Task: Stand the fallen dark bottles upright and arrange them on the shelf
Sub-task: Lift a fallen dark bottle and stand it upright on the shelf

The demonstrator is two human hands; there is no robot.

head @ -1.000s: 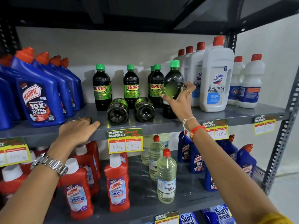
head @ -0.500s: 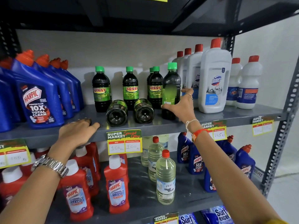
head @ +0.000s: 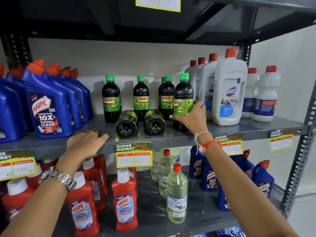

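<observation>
nearest, on the lower shelf: red harpic bathroom cleaner bottles (head: pixel 126 200) upright at left, clear liquid bottles (head: pixel 177 194) upright at centre, same as half a second ago. at the front lip of the grey middle shelf (head: pixel 239 132), left hand (head: pixel 85 144) lying flat, palm down, fingers spread and holding nothing, unmoved from a second ago; metal watch (head: pixel 58 178) on that wrist. price tag (head: pixel 134 154) hanging on the lip just right of it.

just behind the lip, two fallen dark bottles (head: pixel 126 124) on their sides, touching, bases toward the camera, unchanged from both earlier moments. right of them, right hand (head: pixel 191 117) wrapped around the lower body of an upright dark bottle (head: pixel 183 100), grip clamped on it: thumb across the front below the green label, ringed fingers on the right side. label now turned further round than before, part of the "sunny" lettering showing at its left edge. bottle base down on the shelf, just beside the white domex bottle (head: pixel 229 89).

further back, more upright dark bottles (head: pixel 111 100) with green caps standing in a loose row near the wall, where they were. blue harpic bottles (head: pixel 46 106) at far left.
</observation>
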